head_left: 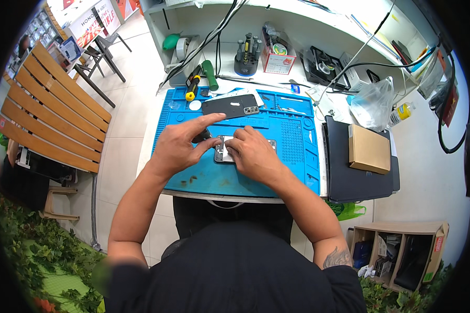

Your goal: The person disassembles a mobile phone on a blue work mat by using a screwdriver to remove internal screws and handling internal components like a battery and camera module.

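Observation:
An opened phone (219, 155) lies across the blue repair mat (203, 175), its inner parts and a pale battery area showing. My right hand (257, 154) covers much of it, with bent fingers pressed together on its body; whether they pinch a small part is hidden. Just left of the phone, my left hand (180, 143) has thumb and forefinger around a dark, rounded tool handle (201, 136); its tip and exact kind cannot be made out. Behind both hands rests a dark phone back cover (230, 106) with a camera cluster.
A yellow-and-black screwdriver (192, 87) and a green-handled tool (210, 75) lie at the mat's far left. Beyond stand a round bit holder (247, 55) and a red-and-white box (278, 55). At right, a brown box (369, 148) sits on dark laptops (350, 182). Cables (198, 39) hang at the back.

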Demonstrator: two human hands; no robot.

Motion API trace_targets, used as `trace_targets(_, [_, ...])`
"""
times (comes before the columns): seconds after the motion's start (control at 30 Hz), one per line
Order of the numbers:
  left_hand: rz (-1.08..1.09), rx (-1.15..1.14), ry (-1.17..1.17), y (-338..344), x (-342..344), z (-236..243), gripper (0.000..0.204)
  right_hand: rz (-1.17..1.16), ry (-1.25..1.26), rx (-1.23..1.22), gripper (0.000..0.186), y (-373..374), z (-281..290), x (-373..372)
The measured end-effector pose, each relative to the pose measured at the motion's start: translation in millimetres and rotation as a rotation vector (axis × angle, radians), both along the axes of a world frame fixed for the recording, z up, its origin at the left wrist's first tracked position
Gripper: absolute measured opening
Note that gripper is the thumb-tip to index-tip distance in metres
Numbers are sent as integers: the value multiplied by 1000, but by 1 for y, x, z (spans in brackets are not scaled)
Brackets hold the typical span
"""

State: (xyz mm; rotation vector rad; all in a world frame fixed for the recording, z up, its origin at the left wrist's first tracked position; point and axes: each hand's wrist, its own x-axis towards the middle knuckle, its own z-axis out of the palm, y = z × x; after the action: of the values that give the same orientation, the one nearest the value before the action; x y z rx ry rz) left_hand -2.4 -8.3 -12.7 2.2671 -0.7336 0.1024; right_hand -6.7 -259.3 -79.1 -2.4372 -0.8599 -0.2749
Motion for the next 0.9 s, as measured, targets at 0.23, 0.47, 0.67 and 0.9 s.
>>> trace_targets(0.23, [-123, -120, 42, 1, 3, -3, 85, 19, -11, 13, 18, 3, -1, 2])
trace_targets(0.47, [56, -288, -81, 1, -1, -23, 88, 67, 49, 49, 18, 12, 1, 6])
trace_targets(0.67, [145, -315, -138, 0, 3, -30, 87, -13, 30, -22, 13, 11, 4, 39])
trace_targets(0.9, [145, -269, -192, -7, 7, -39, 83, -183, -40, -107, 15, -3, 7, 107])
